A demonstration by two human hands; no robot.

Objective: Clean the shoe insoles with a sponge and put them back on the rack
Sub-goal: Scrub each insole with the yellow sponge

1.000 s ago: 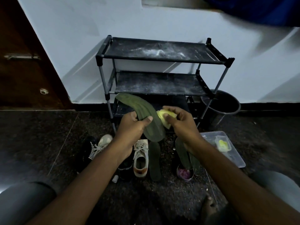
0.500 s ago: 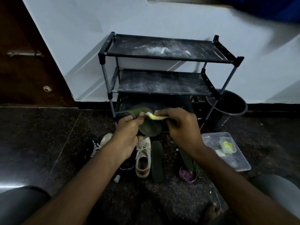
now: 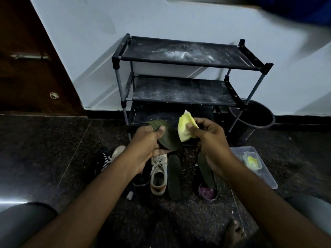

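Dark green flexible insole (image 3: 168, 138) sat bent in the curled fingers of the left hand (image 3: 146, 145), before the black three-tier rack (image 3: 180, 90); right hand (image 3: 209, 138) pinched a yellow sponge (image 3: 186, 127) just beside it, so wiping judged underway, next needing sponge laid flat on insole.

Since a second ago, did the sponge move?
Yes. The right hand has raised the sponge from the insole, a little up toward the rack's middle shelf.
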